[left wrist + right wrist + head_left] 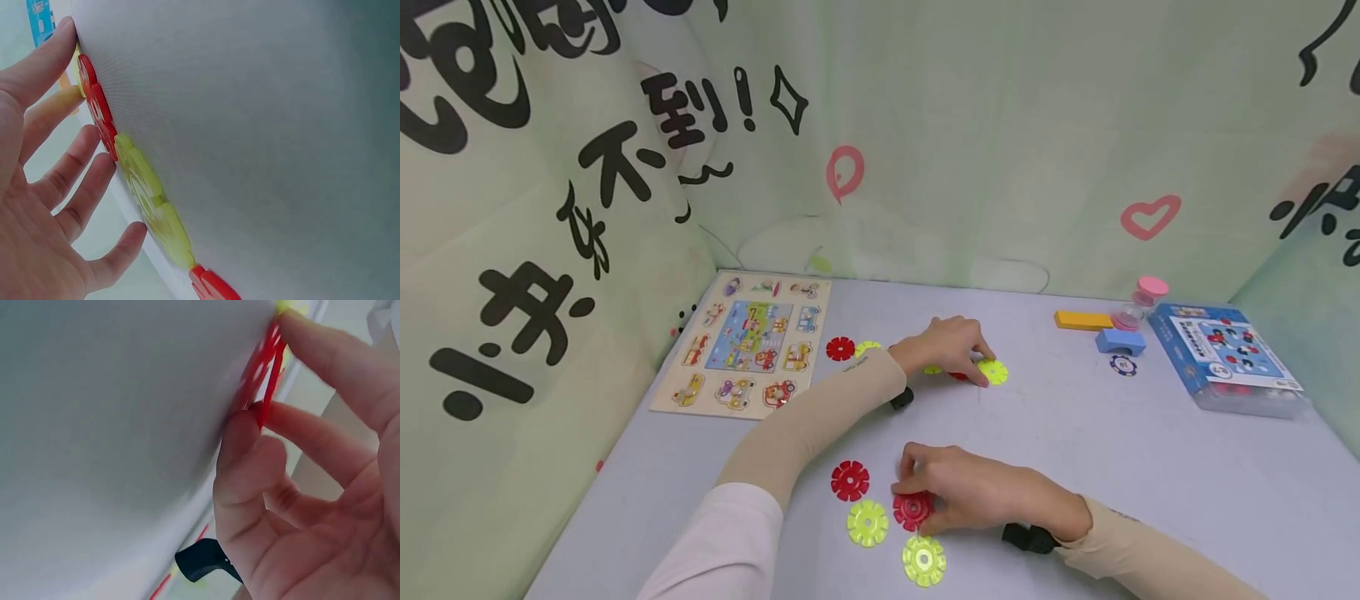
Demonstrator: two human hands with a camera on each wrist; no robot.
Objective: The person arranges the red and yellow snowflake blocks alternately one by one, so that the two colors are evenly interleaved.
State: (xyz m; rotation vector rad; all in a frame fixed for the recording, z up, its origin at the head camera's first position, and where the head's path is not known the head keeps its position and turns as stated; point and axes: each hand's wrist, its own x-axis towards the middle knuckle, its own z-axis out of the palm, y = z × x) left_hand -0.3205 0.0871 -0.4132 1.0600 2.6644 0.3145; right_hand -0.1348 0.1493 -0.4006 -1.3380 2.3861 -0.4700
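Observation:
My left hand (951, 346) pinches the edges of a yellow-green notched plastic disc (995, 372) between thumb and index finger, its other fingers spread. That disc is at the right end of a row of red and yellow-green discs, partly hidden by the hand and sleeve; a red disc (840, 348) is at its left end. Nearer the front, my right hand (981, 492) holds a red notched disc (913, 512) by its edges, tilted in the right wrist view. Around it lie another red disc (850, 481) and two yellow-green discs (867, 523) (924, 561).
A wooden picture puzzle board (700, 398) lies at the back left. At the back right are a yellow block (1083, 321), a blue block (1121, 342), a pink-capped clear container (1138, 306), a round patterned chip (1123, 365) and a blue box (1232, 354). Fabric walls (940, 208) border the table.

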